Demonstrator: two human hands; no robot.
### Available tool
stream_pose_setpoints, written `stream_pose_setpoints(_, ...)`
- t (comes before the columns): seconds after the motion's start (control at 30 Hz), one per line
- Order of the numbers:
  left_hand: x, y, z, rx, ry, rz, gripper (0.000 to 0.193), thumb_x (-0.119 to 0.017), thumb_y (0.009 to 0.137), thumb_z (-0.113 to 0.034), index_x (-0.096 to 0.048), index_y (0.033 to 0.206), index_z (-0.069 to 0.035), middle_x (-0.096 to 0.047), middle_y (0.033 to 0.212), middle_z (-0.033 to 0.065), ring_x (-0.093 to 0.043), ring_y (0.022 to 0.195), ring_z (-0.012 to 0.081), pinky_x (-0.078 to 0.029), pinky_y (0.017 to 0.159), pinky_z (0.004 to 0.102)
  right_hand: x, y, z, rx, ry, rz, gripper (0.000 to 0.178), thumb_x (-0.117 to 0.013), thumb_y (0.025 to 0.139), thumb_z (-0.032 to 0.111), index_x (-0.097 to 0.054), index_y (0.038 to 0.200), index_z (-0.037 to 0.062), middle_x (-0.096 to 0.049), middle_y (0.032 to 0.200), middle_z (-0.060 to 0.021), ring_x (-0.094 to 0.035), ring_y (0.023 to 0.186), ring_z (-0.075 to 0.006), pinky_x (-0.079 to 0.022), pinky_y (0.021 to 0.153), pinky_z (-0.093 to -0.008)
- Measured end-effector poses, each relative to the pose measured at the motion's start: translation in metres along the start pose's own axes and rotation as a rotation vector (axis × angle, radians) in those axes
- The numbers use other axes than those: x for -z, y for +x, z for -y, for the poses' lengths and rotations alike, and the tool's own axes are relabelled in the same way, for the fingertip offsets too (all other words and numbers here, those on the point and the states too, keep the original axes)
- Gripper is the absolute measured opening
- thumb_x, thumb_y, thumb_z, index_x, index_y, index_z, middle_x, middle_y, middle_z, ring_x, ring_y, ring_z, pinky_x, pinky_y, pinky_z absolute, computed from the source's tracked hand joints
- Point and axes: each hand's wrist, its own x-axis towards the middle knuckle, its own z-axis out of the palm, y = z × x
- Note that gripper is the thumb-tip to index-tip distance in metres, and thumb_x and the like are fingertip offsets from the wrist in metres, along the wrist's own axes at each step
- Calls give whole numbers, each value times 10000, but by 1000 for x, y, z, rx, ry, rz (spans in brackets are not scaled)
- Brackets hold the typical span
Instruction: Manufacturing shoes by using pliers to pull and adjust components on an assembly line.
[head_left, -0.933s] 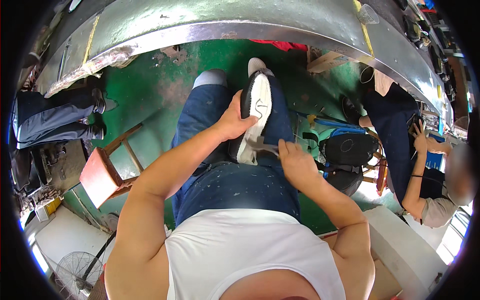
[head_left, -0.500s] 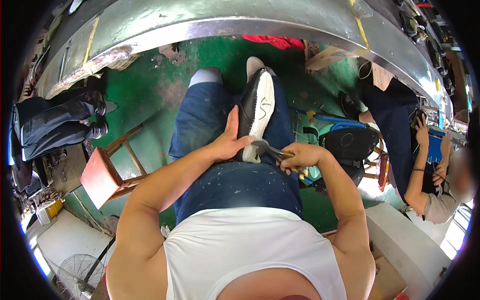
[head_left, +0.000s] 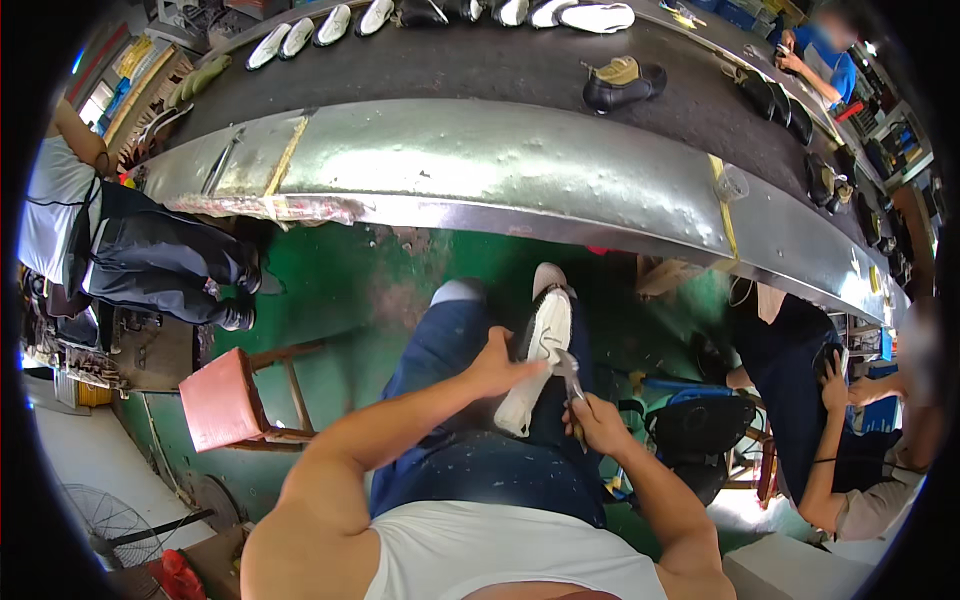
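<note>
Fingers of the right hand [head_left: 603,425] close around pliers [head_left: 570,378] beside an upturned shoe [head_left: 517,408] in the lap [head_left: 490,472]; the left hand [head_left: 492,370] grips its left side. It appears shaped but unfinished, the white underside [head_left: 547,325] bare.

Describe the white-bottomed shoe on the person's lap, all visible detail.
The elongated, white-bottomed shoe lies underside up across the dark blue trousers, one end toward the torso, the other pointing away. The underside looks matte, with a thin dark marking near its middle; darker material rims the far end. The left hand is at its left side, thumb reaching over it. A metal-headed hand tool in the right hand meets its right edge; contact is unclear.
</note>
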Motion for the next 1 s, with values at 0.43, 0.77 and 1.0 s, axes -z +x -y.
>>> stream_pose_setpoints(0.43,180,-19,-136,-390,-454,171,810,-714,933,-366,-332,1492,78,-538,1391,179,-537,1220,196,-452,1024,346,11,27,-67,47,872,-16,538,-357,1071,471,-562,1137,-23,-693,930,-143,-695,737,-209,-446,478,-256)
stream_pose_setpoints(0.77,253,256,-380,-597,1270,-606,746,-640,916,-502,-429,1469,-48,-622,1273,188,-600,1153,309,-482,940,421,56,62,-43,-30,852,90,547,-319,1081,453,-556,1161,-34,-700,949,-152,-710,766,-227,-474,486,-259)
stream_pose_setpoints(1.0,230,333,-378,-585,1684,-542,514,-478,1006,-429,-546,1405,-111,-673,1177,174,-620,1114,355,-460,951,459,90,92,-32,-100,922,100,545,-337,1073,454,-565,1161,-33,-696,968,-162,-721,802,-266,-483,478,-267)
